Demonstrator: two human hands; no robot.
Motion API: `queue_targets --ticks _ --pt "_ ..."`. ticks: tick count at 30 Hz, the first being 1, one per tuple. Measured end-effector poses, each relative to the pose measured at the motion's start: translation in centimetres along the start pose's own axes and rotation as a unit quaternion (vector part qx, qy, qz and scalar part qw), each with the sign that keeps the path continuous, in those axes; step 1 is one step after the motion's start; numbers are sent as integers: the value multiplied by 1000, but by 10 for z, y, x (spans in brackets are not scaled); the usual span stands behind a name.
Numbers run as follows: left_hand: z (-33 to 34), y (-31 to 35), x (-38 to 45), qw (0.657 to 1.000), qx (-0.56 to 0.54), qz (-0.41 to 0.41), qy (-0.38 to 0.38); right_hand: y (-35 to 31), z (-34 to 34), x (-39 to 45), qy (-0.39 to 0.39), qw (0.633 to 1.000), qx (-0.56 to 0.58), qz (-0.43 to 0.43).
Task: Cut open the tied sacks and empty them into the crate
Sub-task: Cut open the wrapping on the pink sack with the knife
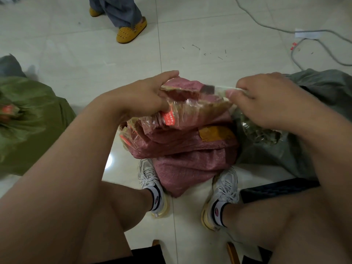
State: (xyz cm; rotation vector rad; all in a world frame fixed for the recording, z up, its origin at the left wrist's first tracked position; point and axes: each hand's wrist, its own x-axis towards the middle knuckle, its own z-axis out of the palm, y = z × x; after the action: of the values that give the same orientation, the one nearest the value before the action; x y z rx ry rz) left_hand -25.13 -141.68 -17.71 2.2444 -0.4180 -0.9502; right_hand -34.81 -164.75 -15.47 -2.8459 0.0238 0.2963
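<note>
Pink sack (192, 149), upright on floor between feet: left hand (144, 96) and right hand (266, 100) grip its taped mouth; seemingly unemptied; green sack (34, 119) tied; crate unseen.

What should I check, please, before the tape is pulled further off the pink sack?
1. Left hand grips the taped top of the pink sack: ok.
2. Right hand pinches the clear tape strip: ok.
3. Sack steadied between the white shoes: ok.
4. Sack mouth fully open: not ok, tape remains across the folds.
5. Crate within reach: cannot tell, only a dark edge shows at right.
6. Cutting tool at hand: cannot tell, none in view.
</note>
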Motion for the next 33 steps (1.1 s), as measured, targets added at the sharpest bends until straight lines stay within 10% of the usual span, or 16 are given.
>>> queue_targets --ticks 25,33 --pt "11 6 -2 992 104 52 -41 0 29 16 30 980 169 95" --pt "11 3 3 998 6 48 -50 -19 38 21 11 907 402 125"
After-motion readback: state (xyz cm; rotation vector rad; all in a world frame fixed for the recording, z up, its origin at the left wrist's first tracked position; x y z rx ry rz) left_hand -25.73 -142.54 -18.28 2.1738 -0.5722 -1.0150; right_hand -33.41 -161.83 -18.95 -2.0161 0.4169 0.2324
